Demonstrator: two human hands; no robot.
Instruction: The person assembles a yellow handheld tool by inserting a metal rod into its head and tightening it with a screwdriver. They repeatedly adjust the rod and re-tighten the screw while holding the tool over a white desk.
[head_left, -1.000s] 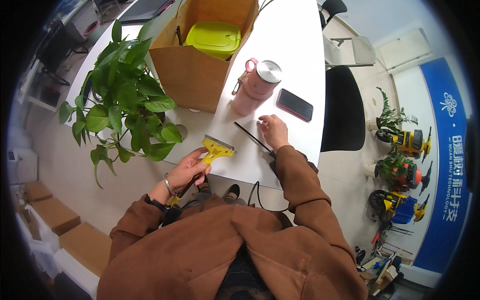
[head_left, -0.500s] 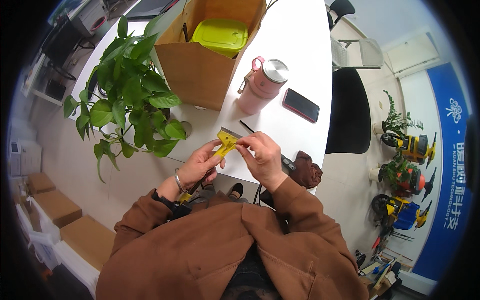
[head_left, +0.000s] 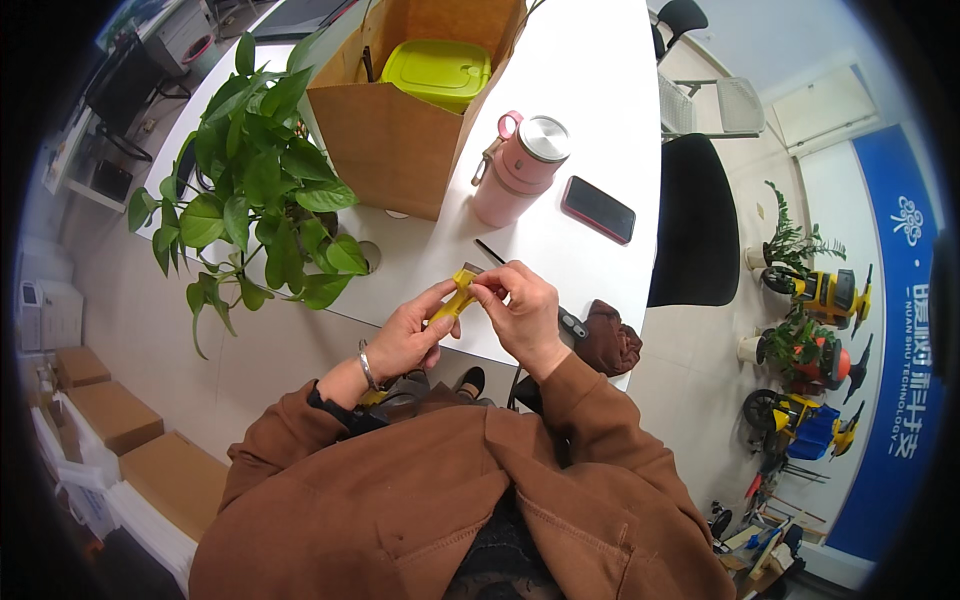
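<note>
Both of your hands are closed on the small yellow tool (head_left: 458,298), which you hold up just over the near edge of the white table (head_left: 590,120). Your left hand (head_left: 408,335) wraps its lower end from below, thumb and forefinger pinching the yellow body, and a bracelet sits on that wrist. Your right hand (head_left: 520,312) meets it from the other side, fingertips pinched on the tool's upper end, where a small grey part shows. What exactly that grey part is, you cannot tell at this size. Your brown sleeves fill the lower part of the view.

Just beyond your right hand, a thin black rod (head_left: 490,252) lies on the table, partly hidden by your fingers. Right of your right wrist, a dark brown bundle (head_left: 610,340) sits at the table's edge.

Farther in, a pink flask with a metal lid (head_left: 518,168) stands upright, and a dark phone with a red rim (head_left: 598,209) lies flat just to its right, apart from it. Left of the flask stands an open cardboard box (head_left: 390,140) with a lime green lidded container (head_left: 437,72) inside it. A leafy green plant (head_left: 255,195) spreads at the table's left edge, beside the box. A black chair (head_left: 697,222) stands at the table's right side.
</note>
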